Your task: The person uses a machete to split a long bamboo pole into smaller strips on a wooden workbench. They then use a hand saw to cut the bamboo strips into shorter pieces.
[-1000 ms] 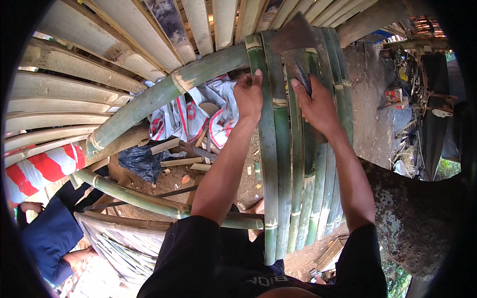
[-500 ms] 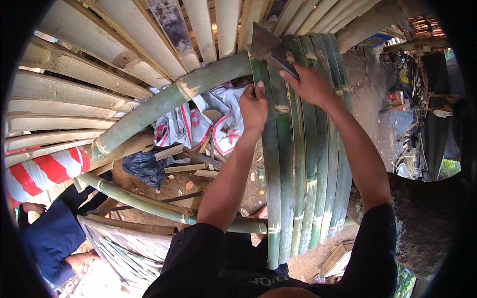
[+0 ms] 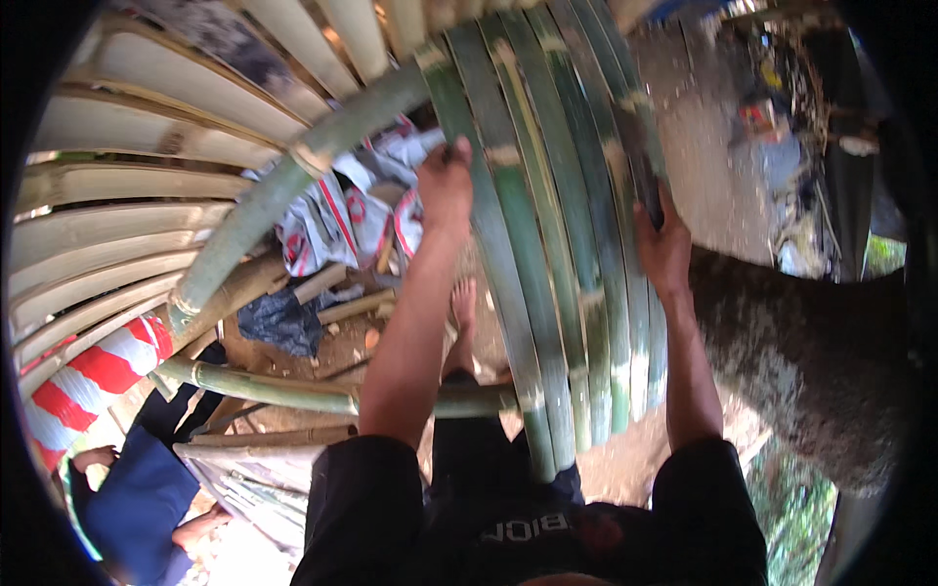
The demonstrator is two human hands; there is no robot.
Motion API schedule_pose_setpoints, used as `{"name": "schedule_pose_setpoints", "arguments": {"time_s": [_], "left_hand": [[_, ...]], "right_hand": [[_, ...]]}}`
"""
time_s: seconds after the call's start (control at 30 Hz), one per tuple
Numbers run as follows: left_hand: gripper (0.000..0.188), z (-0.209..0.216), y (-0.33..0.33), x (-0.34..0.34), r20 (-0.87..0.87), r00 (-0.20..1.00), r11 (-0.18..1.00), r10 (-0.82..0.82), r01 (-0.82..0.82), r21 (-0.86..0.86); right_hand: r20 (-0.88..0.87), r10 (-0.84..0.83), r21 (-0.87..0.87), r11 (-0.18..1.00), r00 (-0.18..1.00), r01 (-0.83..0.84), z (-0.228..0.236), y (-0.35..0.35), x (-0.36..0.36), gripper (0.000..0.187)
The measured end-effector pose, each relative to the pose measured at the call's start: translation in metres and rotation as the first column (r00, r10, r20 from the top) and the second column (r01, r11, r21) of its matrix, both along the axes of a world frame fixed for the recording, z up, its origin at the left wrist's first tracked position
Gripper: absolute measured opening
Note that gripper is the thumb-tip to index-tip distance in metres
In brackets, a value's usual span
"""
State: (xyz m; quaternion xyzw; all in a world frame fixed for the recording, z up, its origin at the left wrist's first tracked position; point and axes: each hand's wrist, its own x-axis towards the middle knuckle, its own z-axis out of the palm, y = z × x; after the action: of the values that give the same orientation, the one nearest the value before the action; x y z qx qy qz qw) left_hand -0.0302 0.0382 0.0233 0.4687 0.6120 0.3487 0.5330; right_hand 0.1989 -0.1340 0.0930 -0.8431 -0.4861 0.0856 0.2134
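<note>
Green split bamboo slats (image 3: 518, 225) lie side by side across a curved bamboo pole (image 3: 381, 103). At their left edge my left hand (image 3: 447, 190) is closed, thumb on top, on the outermost slat; its fingertips are hidden. My right hand (image 3: 667, 249) grips the dark handle of a hatchet (image 3: 637, 146) over the right side of the slats. The hatchet is blurred and seen nearly edge-on against the bamboo, so I cannot tell whether it touches.
Pale bamboo strips (image 3: 147, 127) fan out at the upper left. White-and-red sacks (image 3: 332, 230) and a black plastic bag (image 3: 283, 322) lie beneath. A thick trunk (image 3: 811, 361) stands at right. Another person in dark blue (image 3: 142, 488) is at lower left.
My right hand has carried the hatchet from the slats' far left end to their right side. My left hand stays at the left edge. The whole view has shifted, and a bare foot now shows below.
</note>
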Motion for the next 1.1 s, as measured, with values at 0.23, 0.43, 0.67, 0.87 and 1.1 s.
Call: {"name": "schedule_pose_setpoints", "arguments": {"time_s": [0.23,0.43,0.67,0.87,1.1], "left_hand": [[0.055,0.065,-0.066,0.034,-0.721,0.643,0.516,-0.257,0.722,0.461],[0.061,0.023,-0.083,0.052,-0.83,0.401,0.252,-0.388,0.912,0.323],[0.053,0.017,-0.104,0.046,-0.719,0.655,0.354,-0.234,0.746,0.564],[0.057,0.051,-0.243,-0.067,-0.499,0.827,0.651,-0.261,0.532,0.541],[0.053,0.086,-0.425,-0.162,-0.683,0.651,0.802,-0.332,0.576,0.159]], "right_hand": [[-0.208,-0.13,0.022,0.99,0.969,0.137,0.025,-0.069,-0.03,0.052],[-0.184,-0.249,-0.047,0.969,0.951,0.244,0.025,-0.131,-0.045,0.055],[-0.195,-0.107,-0.171,0.983,0.975,0.073,0.041,-0.127,-0.039,0.058],[0.019,0.038,-0.157,0.987,0.999,-0.034,0.002,-0.086,-0.046,0.053],[0.078,0.397,-0.086,0.917,0.914,-0.391,0.021,-0.112,-0.01,0.046]]}}
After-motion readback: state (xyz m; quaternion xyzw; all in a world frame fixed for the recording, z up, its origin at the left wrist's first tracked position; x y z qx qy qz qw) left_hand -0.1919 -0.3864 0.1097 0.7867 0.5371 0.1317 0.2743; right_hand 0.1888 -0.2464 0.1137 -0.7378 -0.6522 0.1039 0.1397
